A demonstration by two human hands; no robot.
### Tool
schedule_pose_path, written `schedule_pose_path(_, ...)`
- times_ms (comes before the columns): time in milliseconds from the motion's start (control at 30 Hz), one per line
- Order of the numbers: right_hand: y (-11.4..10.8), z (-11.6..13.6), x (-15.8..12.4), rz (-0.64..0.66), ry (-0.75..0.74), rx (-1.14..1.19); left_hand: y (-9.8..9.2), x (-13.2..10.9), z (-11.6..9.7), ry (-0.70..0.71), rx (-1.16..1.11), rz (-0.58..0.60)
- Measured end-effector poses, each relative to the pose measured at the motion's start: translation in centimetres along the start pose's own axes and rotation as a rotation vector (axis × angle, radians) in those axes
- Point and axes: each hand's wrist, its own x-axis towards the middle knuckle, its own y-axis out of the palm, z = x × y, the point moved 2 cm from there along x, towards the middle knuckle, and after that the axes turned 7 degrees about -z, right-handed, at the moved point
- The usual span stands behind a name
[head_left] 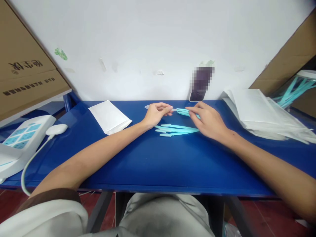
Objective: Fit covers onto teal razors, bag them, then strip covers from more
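Head view: left hand (156,113) and right hand (208,120) each pinch one end of a bunch of slim turquoise plastic sticks (183,112) low over the blue counter (148,158), with loose turquoise sticks (176,130) lying just beside.

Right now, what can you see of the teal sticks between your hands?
The held sticks are a few slim teal pieces, plastic-looking, with pale tips at the left end. They lie roughly level, left to right, low at the blue table; whether they touch it is unclear. The left hand pinches the pale end; the right hand grips the other end.
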Motion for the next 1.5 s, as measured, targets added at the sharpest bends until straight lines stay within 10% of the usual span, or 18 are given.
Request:
schedule_pose_path(733,1.0,1.7,0.0,-0.016,-0.097,0.107,0.6,0.1,-0.3,0.039,0.084,0.098)
schedule_pose_path(1067,0.9,1.5,-0.2,0.098,-0.12,0.384,-1.5,1.7,0.5,-0.028,-0.067,-0.333)
schedule_pose_path(1500,1.6,-6.4,0.7,0.295,-0.031,-0.06,-4.6,2.8,0.4,0.024,0.032,-0.365)
